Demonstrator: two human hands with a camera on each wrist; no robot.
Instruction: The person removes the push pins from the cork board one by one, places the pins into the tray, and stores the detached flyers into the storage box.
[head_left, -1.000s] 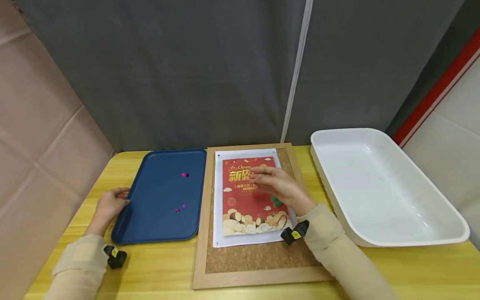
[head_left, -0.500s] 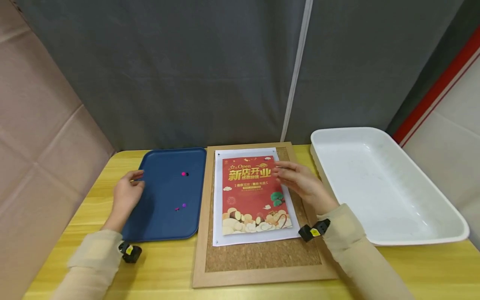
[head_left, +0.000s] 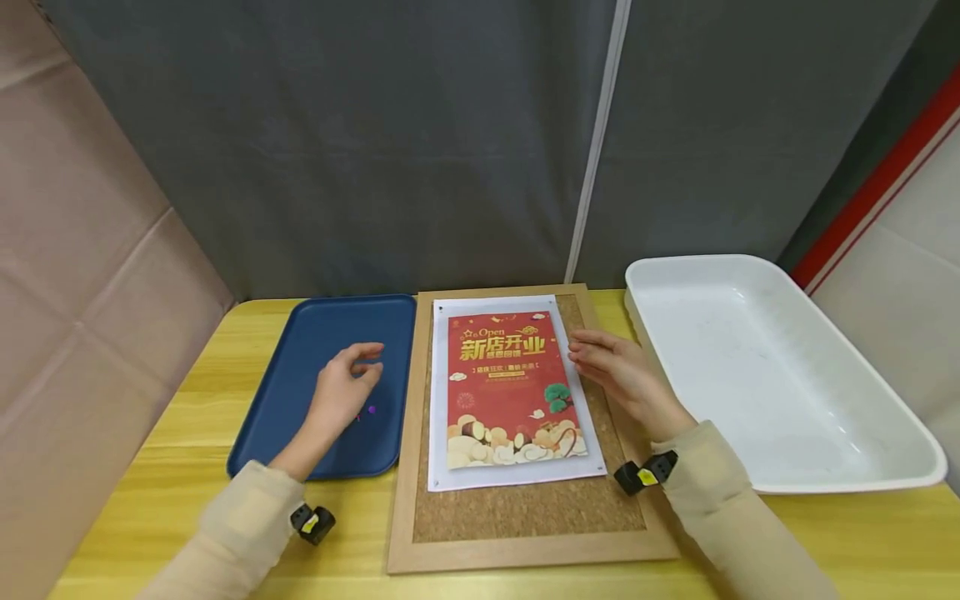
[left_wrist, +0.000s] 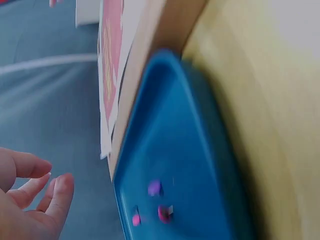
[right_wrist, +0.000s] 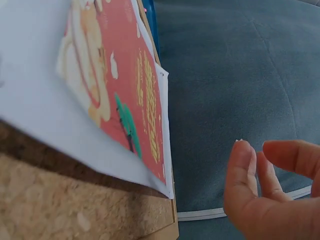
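My left hand (head_left: pixel 345 387) hovers above the blue tray (head_left: pixel 315 333), fingers loosely bent. The left wrist view shows a gap between its thumb and fingers and nothing held. In the tray lie several push pins, among them a purple push pin (left_wrist: pixel 154 188) and a pink push pin (left_wrist: pixel 164 214); the hand hides some from the head view. Over the right side of the corkboard (head_left: pixel 525 517) is my right hand (head_left: pixel 626 375), thumb and fingers apart and holding nothing. A red poster (head_left: pixel 510 404) lies on a white sheet (head_left: pixel 440 467) pinned at its corners to the board.
A large white plastic bin (head_left: pixel 750 367) stands right of the corkboard, its rim higher than the board. Behind the yellow wood-grain table (head_left: pixel 341 542) hangs a grey curtain (head_left: pixel 375 167). A pale pink cloth wall (head_left: pixel 90 275) borders the left side.
My left hand has moved right, from the tray's left edge to over the tray. My right hand has drawn right, off the poster, uncovering its print.
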